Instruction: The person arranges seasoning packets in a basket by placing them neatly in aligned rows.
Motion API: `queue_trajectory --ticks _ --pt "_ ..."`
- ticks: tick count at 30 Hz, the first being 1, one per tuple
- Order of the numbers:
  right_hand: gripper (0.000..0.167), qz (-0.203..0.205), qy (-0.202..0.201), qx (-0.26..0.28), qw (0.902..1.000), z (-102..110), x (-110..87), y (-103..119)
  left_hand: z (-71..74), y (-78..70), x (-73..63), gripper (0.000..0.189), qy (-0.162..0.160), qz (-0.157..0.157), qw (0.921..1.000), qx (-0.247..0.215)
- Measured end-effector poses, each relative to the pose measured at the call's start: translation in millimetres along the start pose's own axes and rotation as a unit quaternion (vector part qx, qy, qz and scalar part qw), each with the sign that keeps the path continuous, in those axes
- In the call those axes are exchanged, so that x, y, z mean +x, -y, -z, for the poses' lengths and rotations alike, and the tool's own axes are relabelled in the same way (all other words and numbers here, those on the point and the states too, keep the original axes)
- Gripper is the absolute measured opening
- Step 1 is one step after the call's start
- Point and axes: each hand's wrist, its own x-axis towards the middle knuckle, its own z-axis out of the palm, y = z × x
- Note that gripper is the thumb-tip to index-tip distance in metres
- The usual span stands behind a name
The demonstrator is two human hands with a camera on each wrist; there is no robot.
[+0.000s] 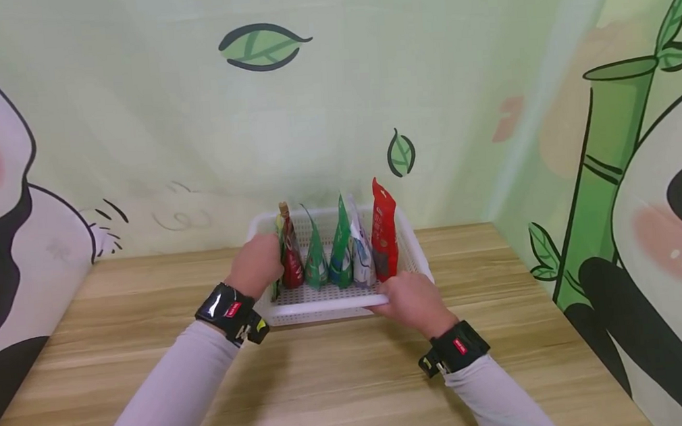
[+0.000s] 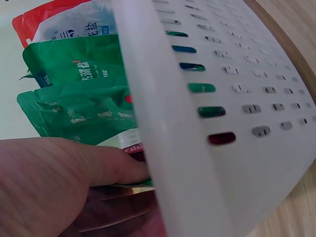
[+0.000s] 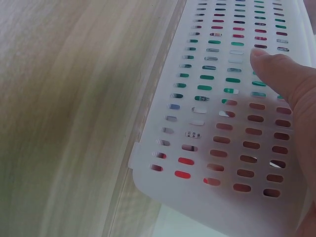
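A white plastic basket with slotted sides holds a row of upright packets. At its left end my left hand reaches inside, pinching a thin greenish packet between thumb and fingers; most of that packet is hidden. Just right of it stands a dark red packet. Two green bags, a white and blue bag and a tall red bag follow. My right hand grips the basket's front rim near the right corner, its thumb lying against the slotted outer wall.
Under the basket is a wood-grain table. Behind it hangs a pale green backdrop printed with leaves, close to the basket's far side. Panda and bamboo prints cover the side panels.
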Motion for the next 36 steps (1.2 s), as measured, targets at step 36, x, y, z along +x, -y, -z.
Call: queue_trajectory --ticks 36 --pt "0.033 -0.004 0.006 -0.003 1.0 3.1 -0.9 3.6 7.5 12.4 -67.8 0.034 -0.083 -0.023 0.9941 -0.066"
